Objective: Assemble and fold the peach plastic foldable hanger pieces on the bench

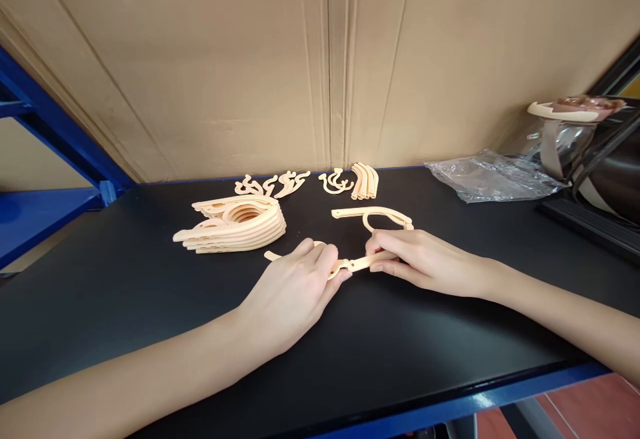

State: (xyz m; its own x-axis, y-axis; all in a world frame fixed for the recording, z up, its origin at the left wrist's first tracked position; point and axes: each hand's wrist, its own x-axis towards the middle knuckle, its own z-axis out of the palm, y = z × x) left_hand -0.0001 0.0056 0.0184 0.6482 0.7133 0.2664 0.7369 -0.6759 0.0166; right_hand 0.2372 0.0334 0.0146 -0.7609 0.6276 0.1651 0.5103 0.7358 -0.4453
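My left hand (295, 289) and my right hand (425, 260) meet over a cream plastic hanger piece (357, 264) on the black table (150, 306). Fingers of both hands pinch the piece where two of its parts join. A curved arm of the same cream plastic (373, 213) lies just behind my right hand; whether it is attached to the held piece is hidden by my fingers.
A stack of cream curved arms (235, 226) lies left of my hands. Small hook pieces (273, 184) and a bundle of short curved bars (365, 181) sit by the cardboard wall. Crumpled clear plastic (490, 176) and a dark machine (600, 166) stand right.
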